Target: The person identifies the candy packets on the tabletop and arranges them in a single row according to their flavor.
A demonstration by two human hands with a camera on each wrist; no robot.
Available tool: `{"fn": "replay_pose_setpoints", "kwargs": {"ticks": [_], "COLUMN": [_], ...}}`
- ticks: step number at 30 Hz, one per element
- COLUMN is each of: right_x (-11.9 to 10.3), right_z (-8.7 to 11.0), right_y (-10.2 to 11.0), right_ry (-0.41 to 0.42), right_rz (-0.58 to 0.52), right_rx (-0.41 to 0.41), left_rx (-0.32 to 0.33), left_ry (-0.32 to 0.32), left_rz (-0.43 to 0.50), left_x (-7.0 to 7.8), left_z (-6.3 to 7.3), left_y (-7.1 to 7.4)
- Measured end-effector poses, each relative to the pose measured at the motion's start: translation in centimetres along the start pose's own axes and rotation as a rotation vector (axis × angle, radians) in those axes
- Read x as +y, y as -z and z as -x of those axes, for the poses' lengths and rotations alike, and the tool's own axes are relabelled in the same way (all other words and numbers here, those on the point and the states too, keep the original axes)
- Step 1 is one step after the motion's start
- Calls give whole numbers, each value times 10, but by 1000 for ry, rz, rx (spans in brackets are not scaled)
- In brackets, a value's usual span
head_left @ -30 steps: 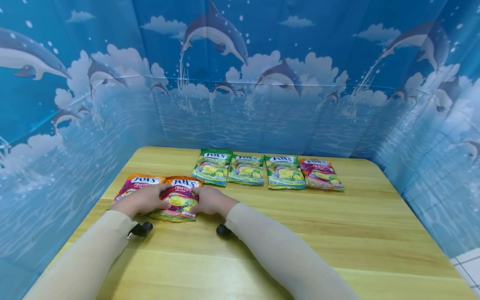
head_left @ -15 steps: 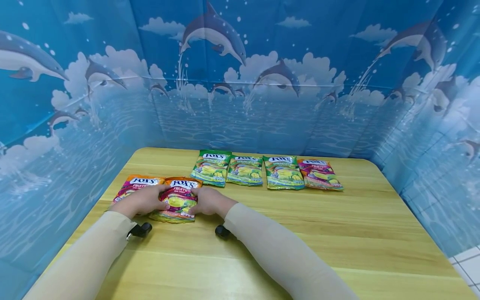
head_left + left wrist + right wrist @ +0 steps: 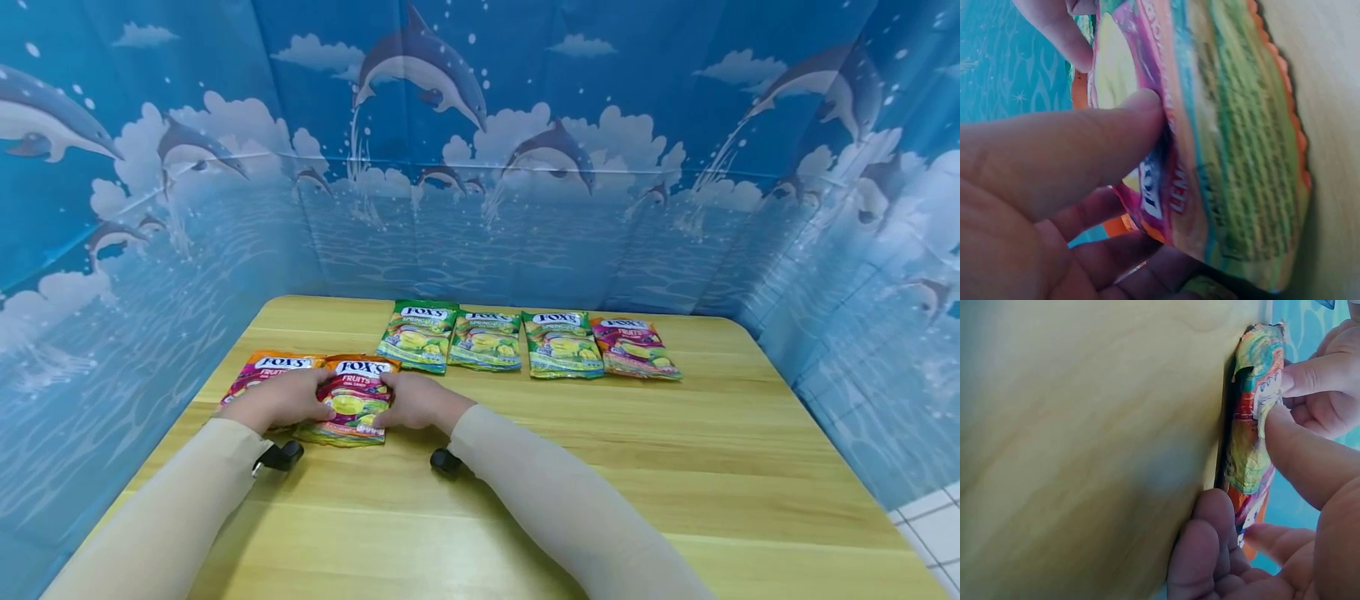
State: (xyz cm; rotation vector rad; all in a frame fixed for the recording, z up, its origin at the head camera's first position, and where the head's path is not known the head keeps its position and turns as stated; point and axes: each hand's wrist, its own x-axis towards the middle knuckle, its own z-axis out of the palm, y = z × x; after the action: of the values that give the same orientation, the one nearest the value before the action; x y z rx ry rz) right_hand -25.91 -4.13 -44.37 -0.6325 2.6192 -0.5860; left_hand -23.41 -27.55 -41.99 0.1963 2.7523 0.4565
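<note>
The left fingers [image 3: 1110, 251] grip a multicoloured bag [image 3: 1238, 137] beside pale tabletop [image 3: 1335, 125].

Purple-and-orange, pillow-shaped FOX'S packet [image 3: 349, 403]: thin plastic film by appearance, glossy, puckered and wrinkled; crimped, toothed edge seen in the left wrist view. Flat green-and-yellow rectangular packets [image 3: 417, 337]: similar shiny printed film, surface uneven. Pale yellow-brown, broad flat tabletop [image 3: 675, 467]: wood-grain finish, smooth, low sheen with soft glare. Blue dolphin-printed hanging sheet [image 3: 637, 242]: smooth, faint sheen, creased; cloth or plastic, cannot be determined. Beige tubular sleeves [image 3: 562, 508]: matt, smooth, fabric-like. Black rounded wrist fitting [image 3: 446, 462]: plastic-looking.
</note>
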Motion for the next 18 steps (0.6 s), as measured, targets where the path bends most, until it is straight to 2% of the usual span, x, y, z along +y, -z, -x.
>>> {"fn": "replay_pose_setpoints", "kwargs": {"ticks": [4, 7, 10, 13, 15, 18], "right_x": [12, 23, 37, 54, 67, 87], "right_z": [8, 17, 29, 41, 49, 62], "right_y": [6, 13, 20, 31, 40, 55], "right_ry": [55, 112, 134, 140, 142, 131], "right_rz": [-89, -111, -110, -110, -111, -102], "right_rx": [-30, -55, -55, -22, 8, 68], "left_rx": [0, 15, 61, 117, 143, 150], "left_ry": [5, 6, 4, -14, -46, -106], "left_rz": [-6, -31, -56, -55, -25, 85], "left_x": [8, 16, 29, 44, 56, 76], "left_z": [-1, -3, -6, -12, -16, -25], "left_y": [0, -1, -2, -4, -6, -9]}}
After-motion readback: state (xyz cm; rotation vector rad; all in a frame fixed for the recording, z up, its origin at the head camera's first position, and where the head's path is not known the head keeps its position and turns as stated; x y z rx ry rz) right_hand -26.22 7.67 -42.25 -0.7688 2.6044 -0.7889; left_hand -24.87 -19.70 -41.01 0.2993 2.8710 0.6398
